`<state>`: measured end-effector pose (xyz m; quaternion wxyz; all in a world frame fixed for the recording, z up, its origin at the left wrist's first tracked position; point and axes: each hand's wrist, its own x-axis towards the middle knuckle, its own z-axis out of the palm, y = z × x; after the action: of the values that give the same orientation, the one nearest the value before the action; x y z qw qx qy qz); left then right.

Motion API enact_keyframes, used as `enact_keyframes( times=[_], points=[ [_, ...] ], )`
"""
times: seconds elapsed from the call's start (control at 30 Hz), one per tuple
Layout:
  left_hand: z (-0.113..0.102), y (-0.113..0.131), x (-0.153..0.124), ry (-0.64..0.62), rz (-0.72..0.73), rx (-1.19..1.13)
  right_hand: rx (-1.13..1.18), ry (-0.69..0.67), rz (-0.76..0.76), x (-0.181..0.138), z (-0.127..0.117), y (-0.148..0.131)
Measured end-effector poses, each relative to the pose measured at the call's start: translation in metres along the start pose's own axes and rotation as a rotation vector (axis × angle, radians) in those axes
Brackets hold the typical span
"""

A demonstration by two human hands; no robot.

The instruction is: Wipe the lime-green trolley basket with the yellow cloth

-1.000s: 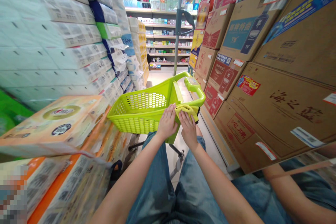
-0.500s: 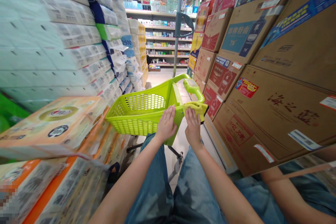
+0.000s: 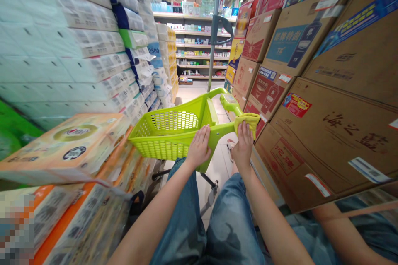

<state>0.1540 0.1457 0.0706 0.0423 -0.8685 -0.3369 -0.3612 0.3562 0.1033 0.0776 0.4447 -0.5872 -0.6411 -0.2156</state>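
Fingers (image 3: 247, 129) press one cloth (image 3: 248, 121) on one cart (image 3: 174, 126).

Two bare forearms reach forward from the bottom of the frame toward its centre. The left hand (image 3: 198, 146) lies palm down, fingers together and flat. The right hand (image 3: 243, 148), just right of it, stretches forward with fingers extended, fingertips pressing down.
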Motion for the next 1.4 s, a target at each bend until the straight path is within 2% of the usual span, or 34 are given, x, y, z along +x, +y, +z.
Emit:
enact_keyframes(
  times=[0.1,0.23,0.33,0.43,0.57,0.67,0.73,0.8,0.9,1.0,1.1,1.23,1.33,1.4],
  points=[
    [0.002,0.000,0.000,0.007,-0.011,0.002,0.030,-0.036,0.014,-0.008,0.007,-0.016],
    [0.003,0.000,0.000,0.006,-0.018,0.007,0.036,-0.223,-0.166,-0.032,0.022,-0.035],
    [0.002,-0.001,0.000,0.000,-0.015,0.004,0.031,-0.279,-0.259,-0.041,0.024,-0.032],
    [0.001,-0.001,0.000,-0.011,-0.011,0.008,-0.001,-0.215,-0.215,-0.034,0.017,-0.016],
    [0.000,0.000,0.000,-0.010,-0.014,0.007,-0.009,-0.035,-0.035,-0.009,0.003,0.004],
    [0.002,0.000,0.001,0.001,-0.019,0.003,0.036,0.038,0.049,0.003,0.000,0.003],
    [0.003,0.000,0.001,0.007,-0.021,0.002,0.046,0.022,0.045,0.000,0.004,-0.005],
    [0.004,0.000,0.001,0.007,-0.020,0.003,0.031,-0.058,-0.025,-0.011,0.011,-0.016],
    [0.004,-0.001,0.000,0.006,-0.017,0.006,0.015,-0.211,-0.207,-0.031,0.023,-0.030],
    [0.003,-0.001,0.000,-0.005,-0.020,0.004,0.017,-0.271,-0.301,-0.041,0.027,-0.029],
    [0.001,-0.001,0.000,-0.019,-0.022,-0.001,0.001,-0.209,-0.241,-0.032,0.021,-0.016],
    [0.000,-0.001,0.000,-0.012,-0.013,-0.004,-0.007,-0.027,-0.029,-0.004,0.007,0.003],
    [0.001,0.000,0.000,0.005,-0.013,-0.001,0.029,0.029,0.047,0.007,0.004,0.001],
    [0.002,0.000,0.000,0.010,-0.016,0.000,0.044,0.015,0.043,0.003,0.008,-0.006]
  ],
)
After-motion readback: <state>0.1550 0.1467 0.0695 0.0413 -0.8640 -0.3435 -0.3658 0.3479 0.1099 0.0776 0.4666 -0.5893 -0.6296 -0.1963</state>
